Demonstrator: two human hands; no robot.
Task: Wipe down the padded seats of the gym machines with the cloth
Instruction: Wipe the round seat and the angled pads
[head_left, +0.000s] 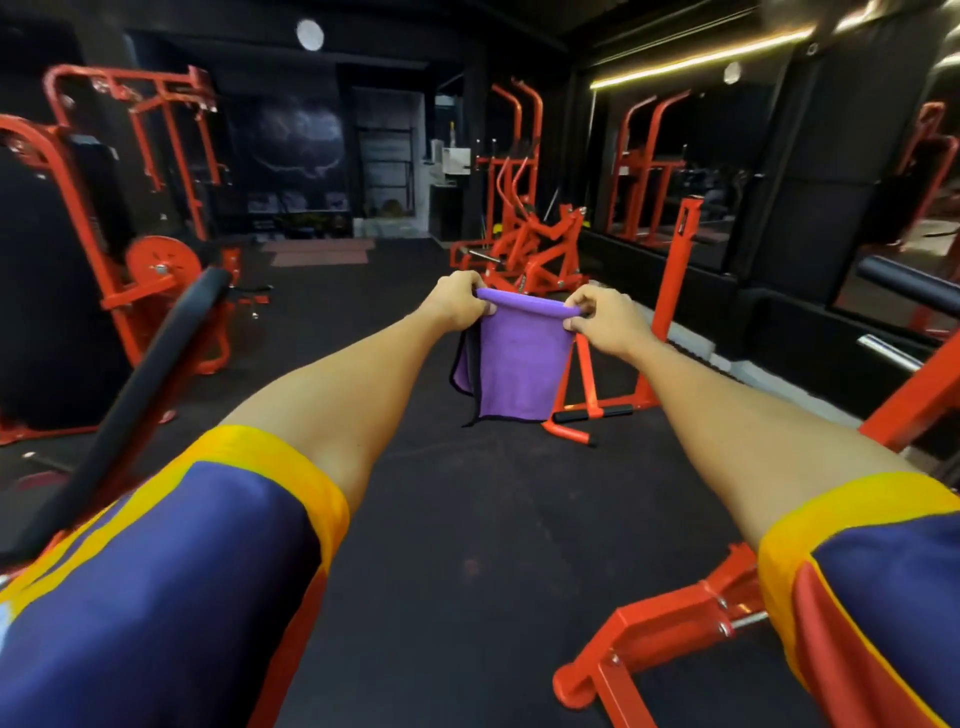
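A purple cloth (519, 364) with a dark edge hangs in the air in front of me, folded over at its top. My left hand (460, 301) pinches its upper left corner and my right hand (605, 319) pinches its upper right corner, both arms stretched forward. A long black padded seat (135, 384) on an orange frame slants at my left, apart from the cloth. A black roller pad (909, 283) shows at the right edge.
Orange gym machines stand all around: a plate-loaded one (156, 270) at the left, another (535, 249) at the centre back, an upright stand (670, 312) behind the cloth, a frame base (649, 639) by my right side. Mirrors (675, 171) line the right wall. Dark rubber floor (467, 519) stretches ahead.
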